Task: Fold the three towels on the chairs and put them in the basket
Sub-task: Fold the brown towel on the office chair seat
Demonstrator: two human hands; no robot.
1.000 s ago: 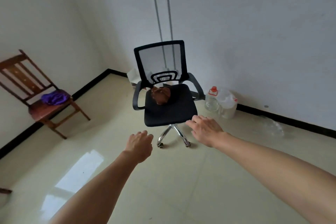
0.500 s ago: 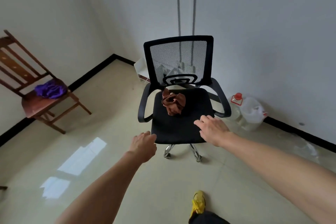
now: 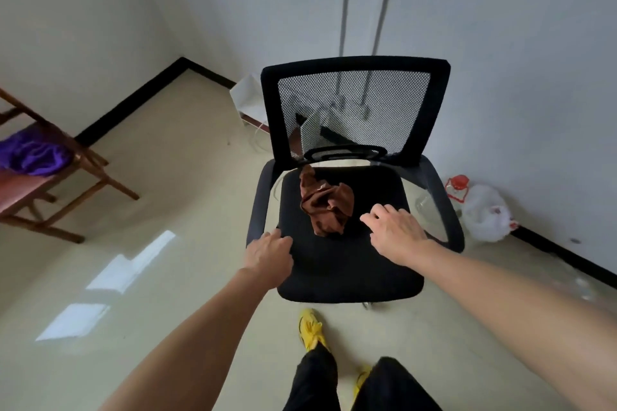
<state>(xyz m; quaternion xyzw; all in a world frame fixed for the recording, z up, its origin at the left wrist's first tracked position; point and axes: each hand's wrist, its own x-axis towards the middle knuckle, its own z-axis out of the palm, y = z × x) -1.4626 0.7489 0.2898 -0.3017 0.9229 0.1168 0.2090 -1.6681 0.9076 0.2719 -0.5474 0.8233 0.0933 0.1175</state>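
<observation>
Towel (image 3: 325, 207), brown and crumpled, on black office chair (image 3: 350, 264) seat, just left of straight, spread fingers (image 3: 370, 218) of right hand (image 3: 395, 232), not touching. Left hand (image 3: 267, 259) loosely curled at seat's near-left edge, holding nothing.

brown towel (image 3: 327, 207), black chair (image 3: 347, 253), purple towel (image 3: 31, 153)

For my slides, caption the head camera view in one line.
Left hand and right hand reach for a crumpled brown towel on an office chair; purple towel on wooden chair.
</observation>
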